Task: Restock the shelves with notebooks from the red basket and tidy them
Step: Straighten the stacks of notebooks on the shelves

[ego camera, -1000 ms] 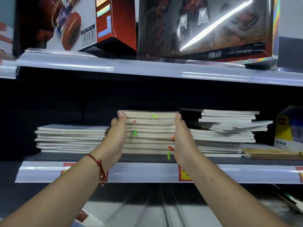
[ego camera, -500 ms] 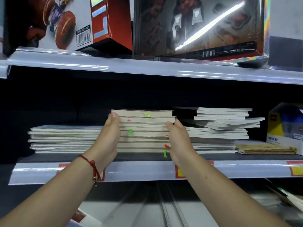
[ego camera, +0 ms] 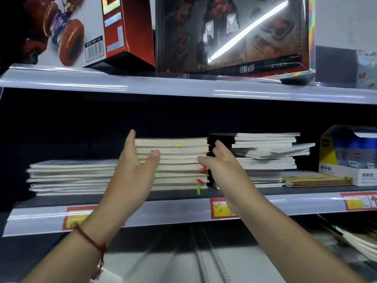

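Hands (ego camera: 175,168) partly hide middle notebook stack (ego camera: 179,160).

Both forearms outstretched, left hand (ego camera: 134,170) and right hand (ego camera: 222,166) open-fingered.

1. Pretty dim overall; the back of the notebook shelf (ego camera: 114,123) is basically black shadow.
2. Big glare streak from an overhead tube light on the glossy toy box (ego camera: 234,33).
3. Shelf edges bow from the wide-angle lens.
4. Slight blur on the hands and lower corners.
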### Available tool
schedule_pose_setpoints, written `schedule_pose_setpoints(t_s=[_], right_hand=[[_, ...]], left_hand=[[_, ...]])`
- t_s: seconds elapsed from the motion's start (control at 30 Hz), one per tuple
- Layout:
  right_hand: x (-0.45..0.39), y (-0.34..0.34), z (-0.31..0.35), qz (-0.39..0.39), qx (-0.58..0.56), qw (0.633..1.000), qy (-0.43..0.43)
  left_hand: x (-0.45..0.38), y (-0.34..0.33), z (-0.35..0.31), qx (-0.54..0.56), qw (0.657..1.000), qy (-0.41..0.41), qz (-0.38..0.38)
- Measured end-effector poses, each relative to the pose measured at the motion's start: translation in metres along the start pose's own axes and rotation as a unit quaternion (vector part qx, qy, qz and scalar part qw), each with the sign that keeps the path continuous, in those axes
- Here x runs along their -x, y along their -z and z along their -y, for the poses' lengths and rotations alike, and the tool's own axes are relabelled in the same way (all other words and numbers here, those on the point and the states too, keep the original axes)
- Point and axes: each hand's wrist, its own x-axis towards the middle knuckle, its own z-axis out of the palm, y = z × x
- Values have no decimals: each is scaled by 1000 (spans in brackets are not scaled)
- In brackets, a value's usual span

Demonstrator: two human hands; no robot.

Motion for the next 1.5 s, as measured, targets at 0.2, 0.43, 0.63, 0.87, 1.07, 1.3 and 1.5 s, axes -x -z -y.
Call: schedule_pose_setpoints(t_s=[0.2,0.43,0.63,0.87,1.07,1.3,1.5], right_hand=[[37,50,-5,-88,123,979,140],[43,135,-20,-227,136,959,104],[32,202,-39,-265,133,953,65],[-9,250,-40,-209,238,943,100],[-51,278,-33,-130,178,974,48],[-97,279,-50,-104,-11,993,-59],[-105,261,-57,-115,-112,985,-57]], left_hand=[[45,-35,-24,-42,987,-150,42],[43,-98,-37,-60,978,-150,128],[32,-128,-34,-79,979,-149,117],[34,-166,-50,-205,969,-134,34],[33,-194,-62,-336,933,-112,-59],[23,-204,-61,-215,976,-15,-9],[16,-205,-55,-190,981,1,28]])
